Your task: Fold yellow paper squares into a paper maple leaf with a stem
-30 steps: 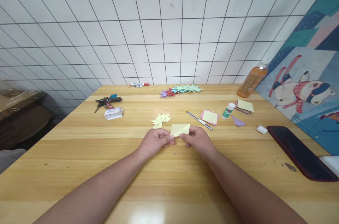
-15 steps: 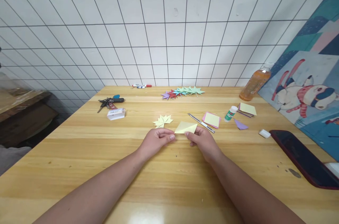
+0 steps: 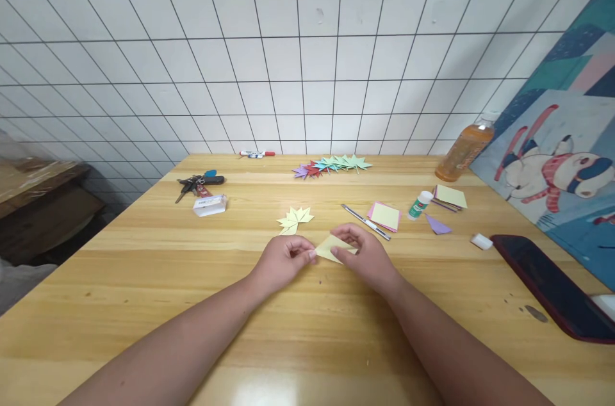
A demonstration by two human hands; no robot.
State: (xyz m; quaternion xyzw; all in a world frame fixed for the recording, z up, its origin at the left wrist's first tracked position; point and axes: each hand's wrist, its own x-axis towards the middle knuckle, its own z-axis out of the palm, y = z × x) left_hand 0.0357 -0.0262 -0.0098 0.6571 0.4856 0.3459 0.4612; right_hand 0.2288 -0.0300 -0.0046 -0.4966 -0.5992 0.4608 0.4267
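Observation:
A pale yellow sheet of paper (image 3: 328, 247) is held between my two hands, low over the wooden table. My left hand (image 3: 287, 259) pinches its left corner between thumb and fingers. On the other side, my right hand (image 3: 364, 255) grips the paper with the thumb in front and the fingers behind, which hide part of it. Just beyond my left hand lies a yellow folded-paper leaf (image 3: 295, 220) with pointed tips. A utility knife (image 3: 366, 222) and a small stack of yellow and pink paper squares (image 3: 385, 216) lie beyond my right hand.
Colored paper leaves (image 3: 334, 166) lie near the wall. To the right are a glue stick (image 3: 420, 205), purple paper (image 3: 437, 225), a paper stack (image 3: 450, 196), an eraser (image 3: 481, 241), a phone (image 3: 552, 284) and a bottle (image 3: 465, 148). Keys (image 3: 199, 184), a small box (image 3: 210, 205) and markers (image 3: 257, 154) are left.
The yellow paper has turned and tilted lower toward me. My right hand has shifted its hold, with its fingers now reaching over the paper's far side. My left hand still pinches the left corner.

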